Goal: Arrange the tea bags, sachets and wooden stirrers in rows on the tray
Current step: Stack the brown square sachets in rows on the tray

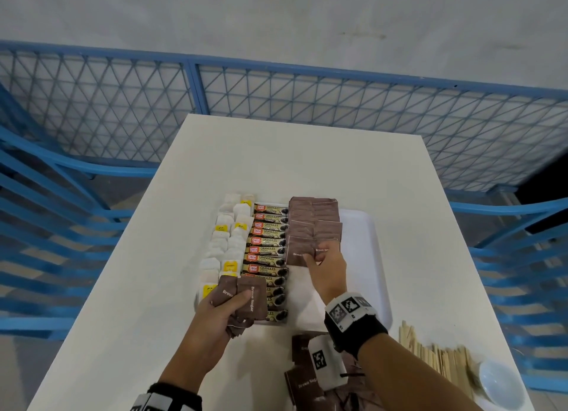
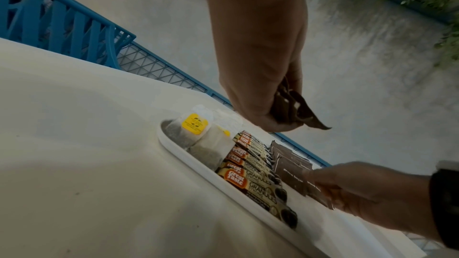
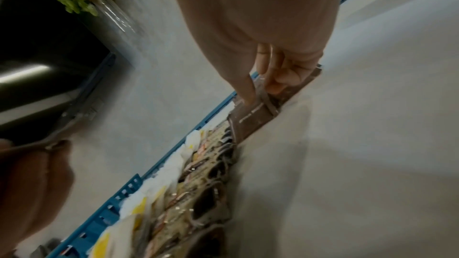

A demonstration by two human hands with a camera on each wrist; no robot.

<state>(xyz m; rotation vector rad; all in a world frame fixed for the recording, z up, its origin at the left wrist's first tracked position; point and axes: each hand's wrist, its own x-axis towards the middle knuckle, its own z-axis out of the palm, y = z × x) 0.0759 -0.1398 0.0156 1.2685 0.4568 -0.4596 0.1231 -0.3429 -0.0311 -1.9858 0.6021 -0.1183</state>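
Lying nearest on the table [image 1: 153, 287], a loose heap of brown sugar sachets [image 1: 302, 383] waits beside a bundle of wooden stirrers [image 1: 436, 353] and a small white bowl [image 1: 499, 383], none of them on the tray [image 1: 362, 226] yet. Just beyond, the left hand [image 1: 219, 313] has its fingers curled round a small stack of brown sachets [image 1: 246, 297], holding them above the near end of the tray. Further on, the right hand [image 1: 327, 264] pinches a single sachet [image 1: 322, 249] between thumb and fingers and lowers it against the near end of the brown sugar row [image 1: 313, 223]. That row sits in the middle of the tray, touching the row of coffee stick sachets [image 1: 269, 241], with the tea bags [image 1: 229, 235] along the far left edge.

To do this step well, the sachet should probably go down flat, overlapping its neighbour like the ones behind it, its edges square with the double column. Pressing lightly with a fingertip before letting go would stop it sliding. The left hand's stack is best kept close, so each next sachet passes over quickly. Bare tray to the right looks reserved for the stirrers.
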